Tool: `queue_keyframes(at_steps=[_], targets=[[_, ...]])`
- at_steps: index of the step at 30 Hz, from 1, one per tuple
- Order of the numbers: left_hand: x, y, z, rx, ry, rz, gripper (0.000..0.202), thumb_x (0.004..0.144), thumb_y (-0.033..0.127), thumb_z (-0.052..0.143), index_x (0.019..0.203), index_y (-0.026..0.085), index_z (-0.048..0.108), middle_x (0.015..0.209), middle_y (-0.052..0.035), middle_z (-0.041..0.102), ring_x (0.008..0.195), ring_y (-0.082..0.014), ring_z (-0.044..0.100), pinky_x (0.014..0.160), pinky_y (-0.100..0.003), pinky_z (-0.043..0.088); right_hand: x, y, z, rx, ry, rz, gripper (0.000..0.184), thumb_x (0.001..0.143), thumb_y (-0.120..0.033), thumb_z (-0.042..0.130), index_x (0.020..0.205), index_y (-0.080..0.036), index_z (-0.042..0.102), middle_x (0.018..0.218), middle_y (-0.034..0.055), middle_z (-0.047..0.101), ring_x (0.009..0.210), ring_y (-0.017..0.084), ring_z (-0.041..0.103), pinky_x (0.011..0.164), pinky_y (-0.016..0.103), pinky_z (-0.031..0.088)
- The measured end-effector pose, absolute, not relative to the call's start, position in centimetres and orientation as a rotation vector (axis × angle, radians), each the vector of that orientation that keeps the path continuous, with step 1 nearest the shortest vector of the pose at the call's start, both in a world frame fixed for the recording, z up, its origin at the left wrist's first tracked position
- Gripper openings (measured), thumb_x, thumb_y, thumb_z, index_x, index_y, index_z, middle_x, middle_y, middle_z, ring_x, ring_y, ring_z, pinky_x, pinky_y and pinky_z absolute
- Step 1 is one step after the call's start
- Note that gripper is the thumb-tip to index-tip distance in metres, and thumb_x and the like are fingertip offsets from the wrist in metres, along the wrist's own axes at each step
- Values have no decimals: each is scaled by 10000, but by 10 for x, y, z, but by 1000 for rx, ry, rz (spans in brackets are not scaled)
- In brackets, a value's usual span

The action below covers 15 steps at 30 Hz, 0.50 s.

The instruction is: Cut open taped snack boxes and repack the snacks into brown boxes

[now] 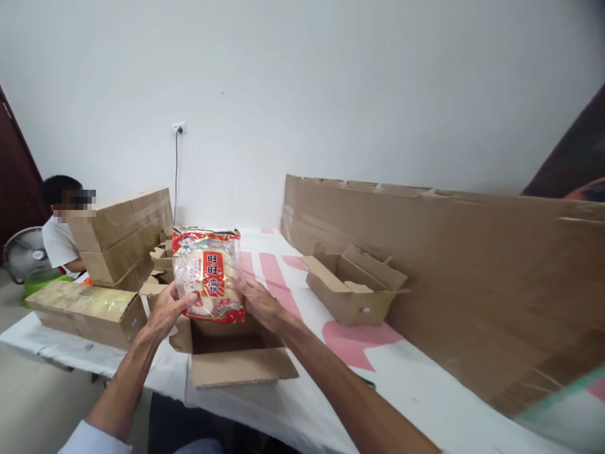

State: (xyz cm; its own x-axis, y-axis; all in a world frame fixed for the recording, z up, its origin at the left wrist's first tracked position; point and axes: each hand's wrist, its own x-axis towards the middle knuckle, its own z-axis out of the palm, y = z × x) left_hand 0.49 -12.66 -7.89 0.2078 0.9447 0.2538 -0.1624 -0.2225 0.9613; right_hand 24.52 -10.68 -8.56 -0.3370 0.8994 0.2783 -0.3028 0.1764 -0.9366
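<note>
Between my two hands is a bag of rice crackers (207,277), clear plastic with red ends and a red label, its front towards me. My left hand (169,309) grips its left edge, thumb on the front. At the right edge, my right hand (256,304) closes on the same bag. Just below the bag an open cardboard box (243,369) stands on the table with its flaps folded out. The bag covers part of the box's far side, and the visible inside is dark.
Another open box (352,302) stands to the right on the cloth-covered table (416,378), before a tall cardboard panel (449,271). Taped boxes (125,239) are stacked at left, behind a long closed box (89,312). Beyond them are a person (59,239) and a fan (28,252).
</note>
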Motion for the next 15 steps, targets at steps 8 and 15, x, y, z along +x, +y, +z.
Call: queue_keyframes(at_steps=[8, 15], targets=[[-17, -121, -74, 1549, 889, 950, 647, 800, 536, 856, 1314, 203, 648, 1241, -130, 741, 1022, -275, 747, 696, -290, 638, 229, -107, -89, -616, -1236, 1297, 624, 785, -786, 732, 1140, -274, 765, 1170, 72, 810, 1069, 328, 758, 980, 513, 608], [-23, -79, -60, 1634, 884, 1058, 584, 746, 520, 888, 1152, 142, 705, 952, -86, 756, 739, -172, 699, 606, -242, 599, 228, -62, -87, -576, -1424, 1133, 634, 886, -748, 654, 1269, -246, 716, 1200, 101, 789, 1221, 307, 688, 1055, 452, 560]])
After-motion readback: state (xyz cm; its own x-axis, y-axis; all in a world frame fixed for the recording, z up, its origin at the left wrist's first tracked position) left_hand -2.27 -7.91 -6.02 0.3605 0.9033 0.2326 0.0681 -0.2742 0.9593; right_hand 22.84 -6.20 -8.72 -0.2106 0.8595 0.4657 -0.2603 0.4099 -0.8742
